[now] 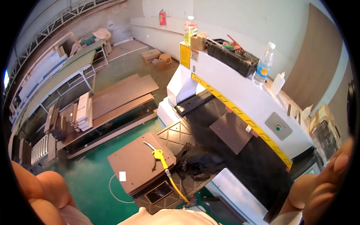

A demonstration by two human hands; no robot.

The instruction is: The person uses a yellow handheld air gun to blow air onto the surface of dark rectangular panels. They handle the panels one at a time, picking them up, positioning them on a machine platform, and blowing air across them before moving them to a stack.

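My left hand (43, 189) is raised at the lower left rim, where its fingers are cut off from sight. At the lower right rim my right hand (324, 185) is also raised, its fingers curled in; what they hold, if anything, is hidden. Both hands are well apart from the work surface. Below, a stack of brown panels (131, 161) lies on a ribbed black machine table (176, 135). A yellow air blow gun (160, 155) with a yellow hose rests on that stack. A phone (159, 192) lies beside the stack, nearer me.
A white machine (240, 82) with a yellow strip and green button (278, 128) stands right. A single brown panel (231, 132) lies on its black bed. On top are a tool tray (232, 56) and bottles (264, 63). Brown boards (123, 93) are stacked left.
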